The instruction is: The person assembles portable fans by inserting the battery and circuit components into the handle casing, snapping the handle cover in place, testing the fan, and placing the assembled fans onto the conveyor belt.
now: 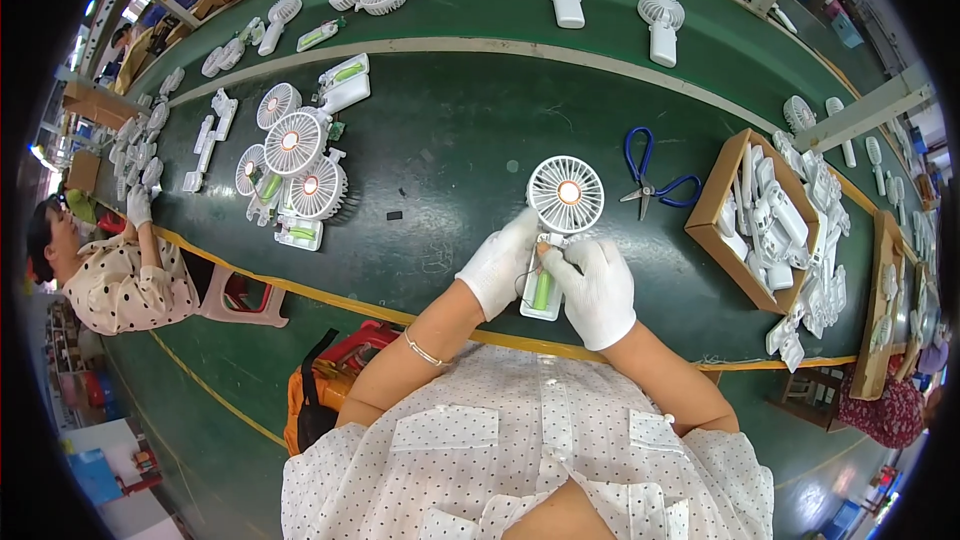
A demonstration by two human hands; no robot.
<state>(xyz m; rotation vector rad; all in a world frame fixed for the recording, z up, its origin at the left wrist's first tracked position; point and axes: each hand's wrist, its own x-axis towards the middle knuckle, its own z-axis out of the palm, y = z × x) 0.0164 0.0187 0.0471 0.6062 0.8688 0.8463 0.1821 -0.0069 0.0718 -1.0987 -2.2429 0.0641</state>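
Note:
A white handheld fan (566, 194) lies face up on the green bench in front of me, its round grille away from me. Its handle is open toward me and shows a green cylindrical battery (542, 292) and a thin dark wire. My left hand (500, 265), in a white glove, grips the handle's left side just below the grille. From the right, my gloved right hand (600, 290) closes over the handle's upper part, thumb and fingers pressed at its inside. What its fingertips touch is too small to make out. Blue-handled scissors (645, 190) lie right of the fan.
Several partly open fans (294, 143) are piled at the left, beside white plastic parts (210, 140). At the right stands a cardboard box (735, 265) of white casings, with more heaped beside it. Finished-looking fans (567, 8) lie on the far belt. A co-worker (130, 275) sits at the left.

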